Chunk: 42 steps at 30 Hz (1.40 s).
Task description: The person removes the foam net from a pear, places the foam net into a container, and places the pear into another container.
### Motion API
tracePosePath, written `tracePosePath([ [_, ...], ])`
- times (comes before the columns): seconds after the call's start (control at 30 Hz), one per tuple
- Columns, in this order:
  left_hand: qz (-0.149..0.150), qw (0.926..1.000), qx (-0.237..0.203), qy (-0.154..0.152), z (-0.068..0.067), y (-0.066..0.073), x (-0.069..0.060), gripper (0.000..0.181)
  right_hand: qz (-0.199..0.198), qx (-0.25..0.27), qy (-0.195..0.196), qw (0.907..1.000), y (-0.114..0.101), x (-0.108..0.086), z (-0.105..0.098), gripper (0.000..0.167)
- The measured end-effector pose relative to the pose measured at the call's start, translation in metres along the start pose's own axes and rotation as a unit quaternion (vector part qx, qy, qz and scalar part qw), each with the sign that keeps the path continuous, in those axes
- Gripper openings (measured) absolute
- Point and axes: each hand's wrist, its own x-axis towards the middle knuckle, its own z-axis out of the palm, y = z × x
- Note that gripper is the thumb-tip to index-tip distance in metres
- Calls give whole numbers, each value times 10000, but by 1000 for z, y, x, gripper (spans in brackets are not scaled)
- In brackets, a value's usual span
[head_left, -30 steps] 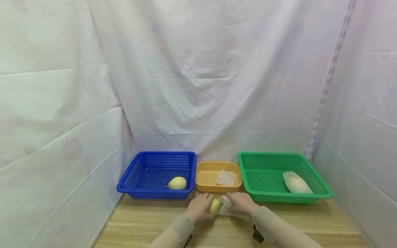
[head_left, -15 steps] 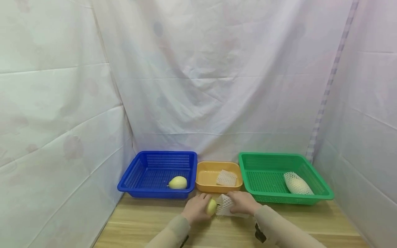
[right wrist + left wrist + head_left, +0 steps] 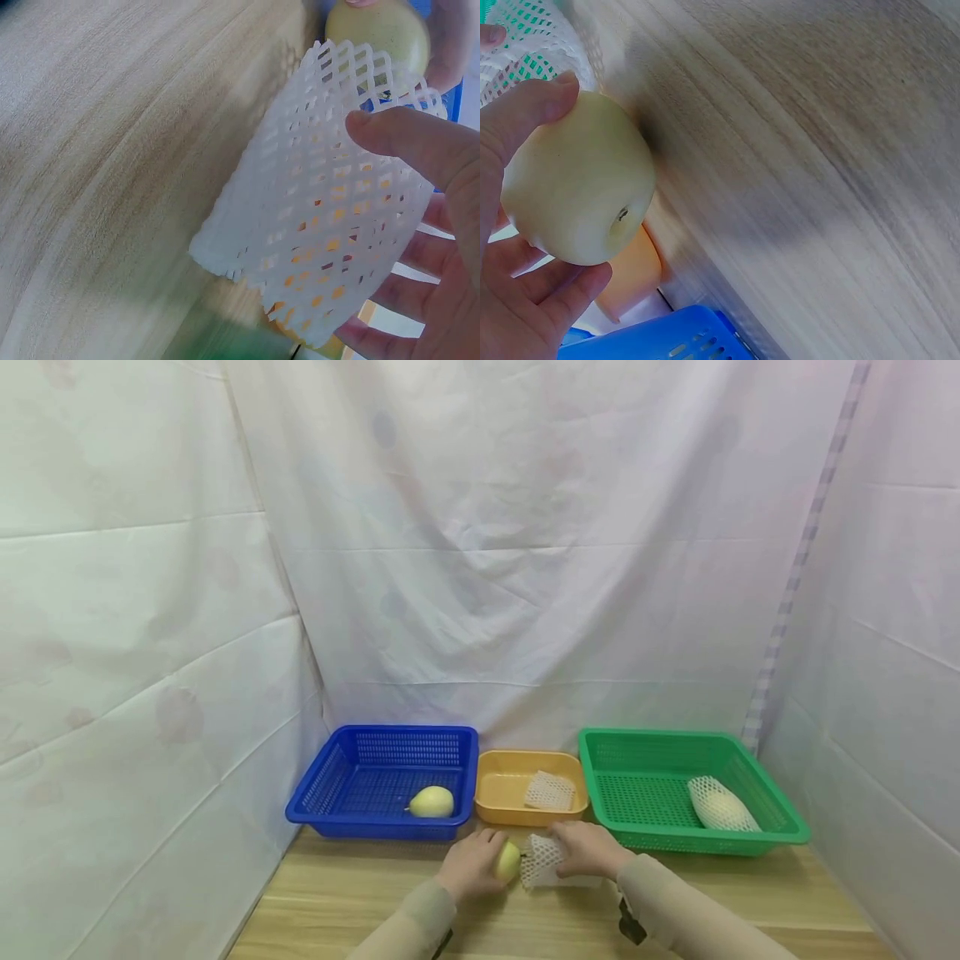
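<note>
My left hand [image 3: 471,863] grips a pale yellow pear [image 3: 581,180], thumb on one side and fingers curled round the other. Just to the right, my right hand [image 3: 588,850] holds a white foam net sleeve [image 3: 315,187] between thumb and fingers. The sleeve's open end faces the pear's stem end and stands a small gap away from it. Both are held low over the wooden table [image 3: 337,893], in front of the yellow tray.
A blue basket [image 3: 300,814] at the left holds another pear [image 3: 431,802]. The small yellow tray [image 3: 491,817] in the middle contains foam netting [image 3: 549,791]. At the right, a green basket [image 3: 783,827] holds a net-wrapped pear [image 3: 722,806]. White cloth [image 3: 480,568] hangs behind and at both sides.
The left hand has drawn the pear slightly left, away from the net sleeve, and the gap between them has widened. The right hand has stayed nearly in place with the sleeve.
</note>
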Motion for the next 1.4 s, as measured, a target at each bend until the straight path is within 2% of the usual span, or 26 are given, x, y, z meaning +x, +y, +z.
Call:
tracePosePath([
  [0.4, -44, 9999, -118, -62, 2, -1, 0, 73, -44, -60, -34, 10000, -9, -1, -7, 36],
  [0.7, -306, 9986, -398, -155, 3, 0, 0, 74, -179, -16, 83, 9998, -8, -1, -10, 22],
  [0.97, -417, 9975, -531, -218, 1, 0, 3, 74, -279, -138, 218, 9993, -12, -4, -20, 10],
  [1.2, -433, 9972, -558, -244, 0, 1, 3, 73, -509, -381, 372, 9973, -20, -7, -35, 21],
  [1.4, -434, 9970, -591, -258, -2, 2, 2, 73, -652, -592, 476, 9950, -27, -8, -52, 17],
])
